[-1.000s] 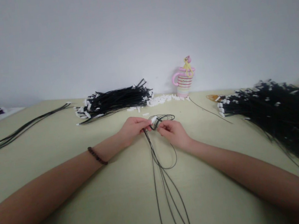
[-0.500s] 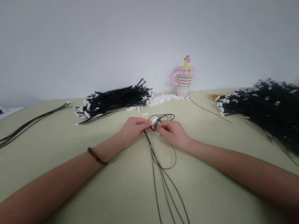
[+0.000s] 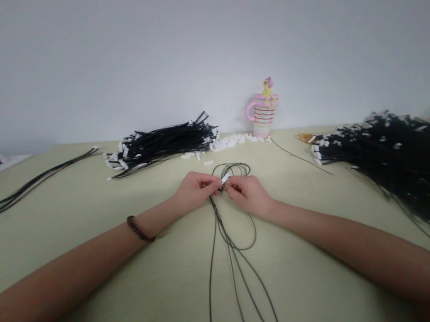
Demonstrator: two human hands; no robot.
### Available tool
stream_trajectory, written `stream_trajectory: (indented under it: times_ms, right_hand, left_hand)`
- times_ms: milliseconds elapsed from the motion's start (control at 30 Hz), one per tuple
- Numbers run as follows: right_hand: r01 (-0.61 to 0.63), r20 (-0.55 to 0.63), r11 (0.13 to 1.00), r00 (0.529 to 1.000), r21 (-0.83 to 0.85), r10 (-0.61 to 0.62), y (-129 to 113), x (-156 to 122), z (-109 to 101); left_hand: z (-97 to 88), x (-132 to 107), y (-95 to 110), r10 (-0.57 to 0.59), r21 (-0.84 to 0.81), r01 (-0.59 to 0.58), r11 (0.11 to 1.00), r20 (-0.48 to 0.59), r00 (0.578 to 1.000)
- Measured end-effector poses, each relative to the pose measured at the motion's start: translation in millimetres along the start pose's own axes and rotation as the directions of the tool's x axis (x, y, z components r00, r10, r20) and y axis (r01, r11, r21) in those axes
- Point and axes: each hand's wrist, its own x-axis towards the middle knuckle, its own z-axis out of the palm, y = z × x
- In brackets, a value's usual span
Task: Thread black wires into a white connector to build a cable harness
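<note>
In the middle of the table, my left hand (image 3: 195,191) pinches a small white connector (image 3: 225,178) together with the thin black wires (image 3: 222,228) running from it. My right hand (image 3: 252,194) is closed at the connector's other side, its thumb and forefinger pinched on wire right beside it; the exact wire end is too small to make out. Some of the wires loop behind the hands, and one loop hangs below the right hand. Several long strands trail down over the table toward me.
Behind my hands lie a bundle of black wires with white connectors (image 3: 167,141) and a heap of loose white connectors (image 3: 232,142). A striped pink mug (image 3: 264,116) stands by the wall. A large wire pile (image 3: 399,157) covers the right side; several wires (image 3: 43,175) lie left.
The white connector has turned and shows more plainly between my fingertips. Both hands have drawn closer together. The hanging wires have swung slightly, the leftmost strand spreading left.
</note>
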Motion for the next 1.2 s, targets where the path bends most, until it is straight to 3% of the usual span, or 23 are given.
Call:
stream_trajectory:
  times_ms: [200,333,433,500,600,700,767,867,933,1000,1033,1133,1200]
  right_hand:
    - [-0.001,-0.036,1.000,0.999,0.023,0.002,-2,1,0]
    - [-0.074,-0.059,0.980,0.994,0.183,0.086,5,4,5]
    - [-0.145,-0.027,0.913,0.985,0.382,0.168,11,6,9]
    - [-0.213,0.061,0.838,0.975,0.502,0.211,14,9,9]
    - [-0.282,0.218,0.741,0.958,0.609,0.185,16,12,4]
    - [-0.379,0.367,0.654,0.916,0.655,0.163,18,13,-9]
    - [-0.454,0.454,0.545,0.879,0.705,0.146,23,13,-18]
    - [-0.464,0.429,0.384,0.886,0.799,0.178,35,15,-29]
    - [-0.445,0.373,0.351,0.892,0.824,0.255,43,18,-33]
    - [-0.420,0.303,0.410,0.897,0.809,0.322,47,22,-34]
    - [-0.387,0.228,0.483,0.907,0.786,0.355,47,24,-35]
    - [-0.175,-0.166,0.761,0.923,0.624,0.348,36,24,-32]
    - [-0.072,-0.324,0.865,0.909,0.496,0.262,22,20,-27]
  left_hand:
    - [0.5,2,2,-0.067,-0.096,0.061,0.993,-0.058,0.996]
    - [-5.9,9,4,-0.182,-0.282,0.140,0.949,-0.130,0.975]
    - [-20.1,15,9,-0.189,-0.469,0.084,0.879,-0.181,0.965]
    - [-32.5,16,17,-0.140,-0.565,0.002,0.825,-0.200,0.970]
    - [-49.2,12,32,-0.095,-0.614,-0.012,0.789,-0.141,0.985]
    - [-57.8,6,42,-0.088,-0.523,0.049,0.851,-0.050,0.995]
    - [-58.5,3,45,-0.077,-0.410,0.091,0.908,0.051,0.996]
    - [-54.5,4,46,-0.051,-0.227,0.106,0.968,0.234,0.971]
    - [-49.7,6,45,-0.023,-0.128,0.068,0.989,0.327,0.945]
    - [-43.5,7,41,0.008,-0.071,0.019,0.997,0.361,0.933]
    - [-40.0,8,37,0.017,-0.056,0.003,0.998,0.350,0.936]
    - [-28.7,10,23,0.002,-0.037,0.006,0.999,0.201,0.980]
    - [-21.7,12,12,-0.054,-0.025,0.055,0.998,0.053,0.997]
